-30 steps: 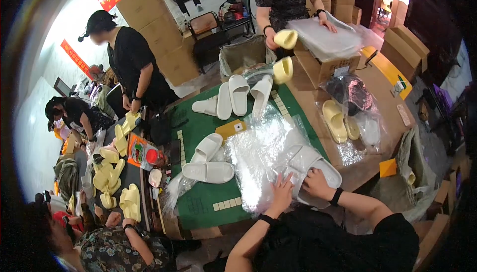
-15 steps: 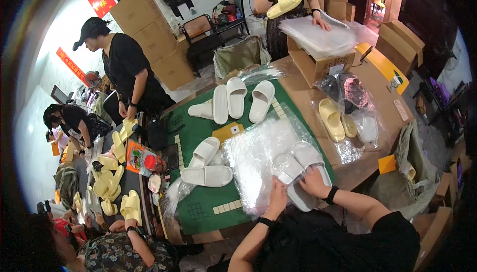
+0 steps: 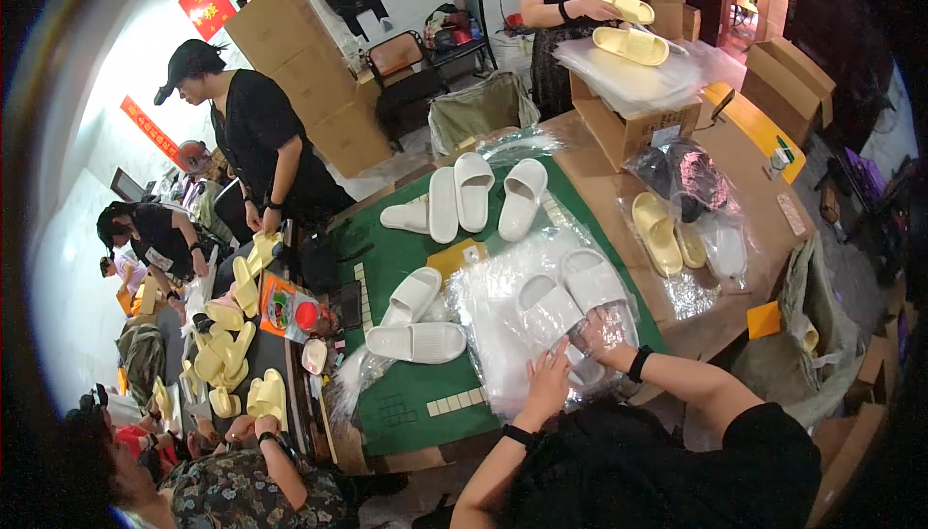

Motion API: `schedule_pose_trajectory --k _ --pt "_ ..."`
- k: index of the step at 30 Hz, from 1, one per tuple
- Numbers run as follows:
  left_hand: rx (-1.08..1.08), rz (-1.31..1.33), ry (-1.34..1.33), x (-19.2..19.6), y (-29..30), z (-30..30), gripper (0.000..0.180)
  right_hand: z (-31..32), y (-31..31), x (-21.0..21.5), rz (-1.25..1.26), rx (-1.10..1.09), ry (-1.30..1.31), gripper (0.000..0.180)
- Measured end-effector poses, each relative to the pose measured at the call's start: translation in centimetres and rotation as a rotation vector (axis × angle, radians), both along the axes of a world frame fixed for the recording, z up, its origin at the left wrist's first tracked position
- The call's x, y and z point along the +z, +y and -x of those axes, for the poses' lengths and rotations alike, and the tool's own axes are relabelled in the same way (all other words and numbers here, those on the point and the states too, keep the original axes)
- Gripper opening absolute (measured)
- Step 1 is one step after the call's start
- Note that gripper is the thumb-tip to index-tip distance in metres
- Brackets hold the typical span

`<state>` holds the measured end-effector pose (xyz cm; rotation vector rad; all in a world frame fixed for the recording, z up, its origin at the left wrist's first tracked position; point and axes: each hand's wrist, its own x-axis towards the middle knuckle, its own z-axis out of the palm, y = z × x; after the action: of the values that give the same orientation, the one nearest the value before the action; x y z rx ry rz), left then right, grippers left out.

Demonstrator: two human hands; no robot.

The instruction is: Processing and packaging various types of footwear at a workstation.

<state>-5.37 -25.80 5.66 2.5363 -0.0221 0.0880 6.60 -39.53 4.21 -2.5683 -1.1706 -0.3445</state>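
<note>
A pair of white slide slippers lies in a clear plastic bag: the left slipper (image 3: 547, 307) is angled and the right slipper (image 3: 592, 278) sits slightly farther away. They rest over a stack of clear plastic bags (image 3: 491, 321) on the green table mat. My left hand (image 3: 548, 379) lies on the plastic at the slippers' near end, fingers spread. Beside it, my right hand (image 3: 606, 337) has its fingers curled on the bag by the right slipper; its fingertips are partly hidden. More white slippers (image 3: 416, 342) lie loose to the left, and others (image 3: 474, 191) at the far side.
An orange-yellow card (image 3: 457, 258) is on the mat. To the right, yellow slippers (image 3: 657, 234) lie on brown cardboard (image 3: 749, 200). Across the table a person holds yellow slippers (image 3: 630, 45) above a carton of bags (image 3: 628, 128). People at left handle yellow slippers (image 3: 227, 350) on a dark table.
The left bagged slipper has turned and moved away from me. My left hand now lies spread on the plastic. The person across has lowered the yellow slippers. The whole view has shifted slightly.
</note>
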Motion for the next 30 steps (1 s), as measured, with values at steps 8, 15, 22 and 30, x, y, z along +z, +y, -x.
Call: schedule_pose_trajectory --k 8,15,22,30 --pt "-0.133 0.640 0.180 -1.0 0.7 -0.8 0.045 -1.2 3.1 -1.2 0.144 -0.058 0.223 0.020" --pt "-0.057 0.273 -0.035 0.3 0.3 -0.7 0.042 -0.9 1.6 -2.8 0.097 0.230 0.245 0.035" --pt "-0.381 0.340 0.146 1.7 -1.1 -0.5 0.047 -1.9 2.4 -0.8 -0.017 0.149 0.137 0.034" --pt "0.087 1.370 0.216 8.1 -0.8 -2.6 0.003 -7.1 4.1 1.7 0.020 0.319 0.394 0.029"
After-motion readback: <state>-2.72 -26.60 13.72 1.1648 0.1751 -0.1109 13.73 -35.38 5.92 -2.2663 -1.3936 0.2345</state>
